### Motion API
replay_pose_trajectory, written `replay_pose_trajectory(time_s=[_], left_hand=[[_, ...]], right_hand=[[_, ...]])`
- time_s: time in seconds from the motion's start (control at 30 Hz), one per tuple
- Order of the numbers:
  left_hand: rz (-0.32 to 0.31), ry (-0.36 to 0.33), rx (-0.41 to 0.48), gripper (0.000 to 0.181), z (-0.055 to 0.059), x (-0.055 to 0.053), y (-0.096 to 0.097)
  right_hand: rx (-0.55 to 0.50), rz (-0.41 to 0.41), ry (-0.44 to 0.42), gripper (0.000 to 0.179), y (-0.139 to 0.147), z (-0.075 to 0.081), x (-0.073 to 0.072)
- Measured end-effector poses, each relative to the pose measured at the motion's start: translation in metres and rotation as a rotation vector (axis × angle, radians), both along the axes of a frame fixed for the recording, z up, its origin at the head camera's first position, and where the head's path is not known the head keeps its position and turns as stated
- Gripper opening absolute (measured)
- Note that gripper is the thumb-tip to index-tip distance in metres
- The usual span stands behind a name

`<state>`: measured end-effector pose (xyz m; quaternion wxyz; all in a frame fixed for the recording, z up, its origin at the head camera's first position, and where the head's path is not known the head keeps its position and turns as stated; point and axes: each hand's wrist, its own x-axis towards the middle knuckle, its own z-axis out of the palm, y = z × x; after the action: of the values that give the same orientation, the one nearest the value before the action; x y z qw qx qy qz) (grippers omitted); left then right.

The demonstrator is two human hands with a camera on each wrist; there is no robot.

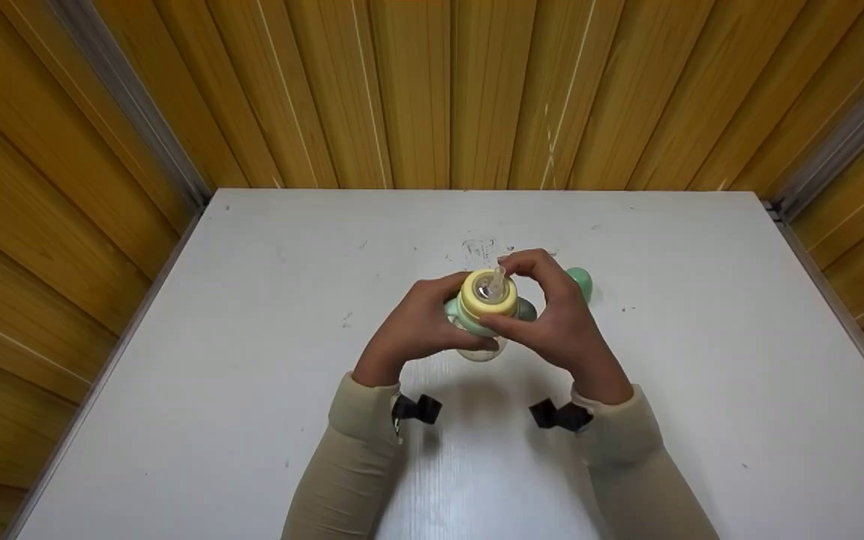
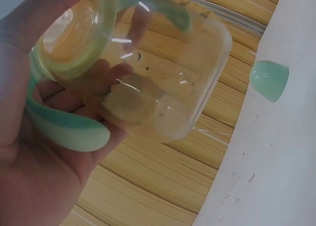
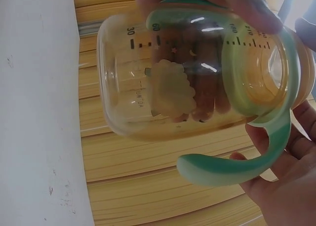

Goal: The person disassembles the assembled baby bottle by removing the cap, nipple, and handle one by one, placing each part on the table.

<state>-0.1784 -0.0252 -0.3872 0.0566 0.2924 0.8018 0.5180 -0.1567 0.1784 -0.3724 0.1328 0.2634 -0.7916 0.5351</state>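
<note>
And here we are, both hands at work around one baby bottle, held up in front of the person above the tabletop, teat end uppermost. The left hand has the firm hold: its fingers wrap the bottle's body, thumb across the near side, with a green handle lying by the palm. Over on the other side, the right hand goes to the top, fingers bent and only partly spread, thumb against the yellow ring, index fingertip up beside the clear teat. Its remaining fingers are mostly hidden from above, so how tightly they grip, I can't tell.

So, the step in hand? It looks like work on the bottle's top, the left steadying while the right handles the ring. Tightening, loosening or just settling it, one still moment doesn't say. What the next move calls for, I'd judge, is a steady left hold and an even grip on the ring, with that index finger kept from bending the soft teat. And the green cap? Off the bottle, on the tabletop just beyond the right hand.
</note>
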Motion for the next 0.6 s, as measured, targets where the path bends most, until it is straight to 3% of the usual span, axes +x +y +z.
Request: replay_pose_trajectory(time_s=[0.6], left_hand=[[-0.027, 0.016, -0.006, 0.065, -0.0004, -0.0005, -0.0014]], right_hand=[[-0.029, 0.057, -0.012, 0.054, 0.0021, 0.001, 0.0]])
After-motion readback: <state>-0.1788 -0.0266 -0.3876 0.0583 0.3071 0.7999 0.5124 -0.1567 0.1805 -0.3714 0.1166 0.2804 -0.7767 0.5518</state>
